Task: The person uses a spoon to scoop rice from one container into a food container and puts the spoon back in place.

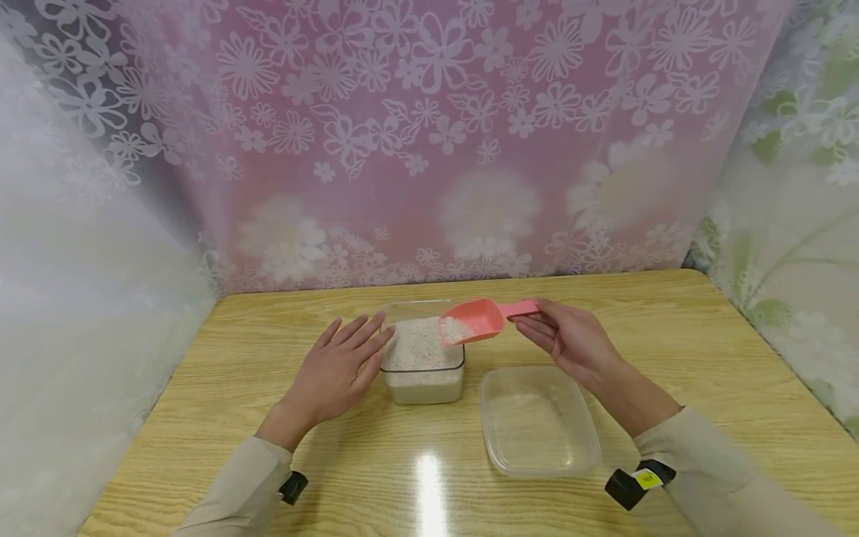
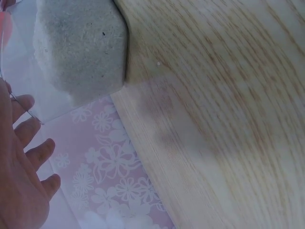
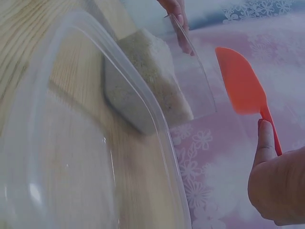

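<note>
My right hand [image 1: 572, 341] grips the handle of a pink-orange scoop [image 1: 485, 316]. A small heap of white grains sits toward the scoop's front, and its tip overlaps the right rim of a clear rectangular container [image 1: 424, 371]. Rice-like white grains [image 1: 421, 341] fill much of that container, piled higher toward the front. Along its left side lies my left hand [image 1: 338, 373], fingers extended and fingertips at the rim. The left wrist view shows the same fingers [image 2: 40, 153] spread beside the transparent wall. From below, the right wrist view shows the scoop [image 3: 240, 86] raised above the rim.
A translucent square plastic tub [image 1: 493, 455] stands at the front right, wood grain showing through its base. The wooden table [image 1: 671, 335] ends at a pink flowered curtain [image 1: 436, 149]. Pale flowered curtains hang at both sides. One stray grain [image 2: 158, 63] lies on the wood.
</note>
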### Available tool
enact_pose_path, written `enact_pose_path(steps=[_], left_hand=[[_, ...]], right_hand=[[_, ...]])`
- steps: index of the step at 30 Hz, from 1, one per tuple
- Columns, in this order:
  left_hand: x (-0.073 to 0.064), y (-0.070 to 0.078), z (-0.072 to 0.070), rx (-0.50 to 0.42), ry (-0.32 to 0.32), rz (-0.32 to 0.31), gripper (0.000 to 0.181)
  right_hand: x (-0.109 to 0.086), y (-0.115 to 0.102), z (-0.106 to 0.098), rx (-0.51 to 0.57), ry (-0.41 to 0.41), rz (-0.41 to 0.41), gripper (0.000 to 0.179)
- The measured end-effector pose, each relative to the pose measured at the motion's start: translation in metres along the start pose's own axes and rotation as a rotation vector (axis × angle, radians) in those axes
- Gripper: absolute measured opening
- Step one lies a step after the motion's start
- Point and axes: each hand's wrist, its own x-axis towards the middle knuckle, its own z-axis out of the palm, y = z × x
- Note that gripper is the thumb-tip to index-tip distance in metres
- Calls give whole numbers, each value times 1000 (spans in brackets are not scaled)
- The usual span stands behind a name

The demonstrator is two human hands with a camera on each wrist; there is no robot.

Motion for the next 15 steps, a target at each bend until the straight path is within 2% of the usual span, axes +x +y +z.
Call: enact_pose_path(steps=[7, 15], left_hand=[[0, -1, 0, -3, -6, -5, 47], [0, -1, 2, -9, -6, -9, 47]], right_hand=[[-19, -10, -17, 5, -47, -14, 19], [-43, -10, -48, -2, -104, -11, 26]])
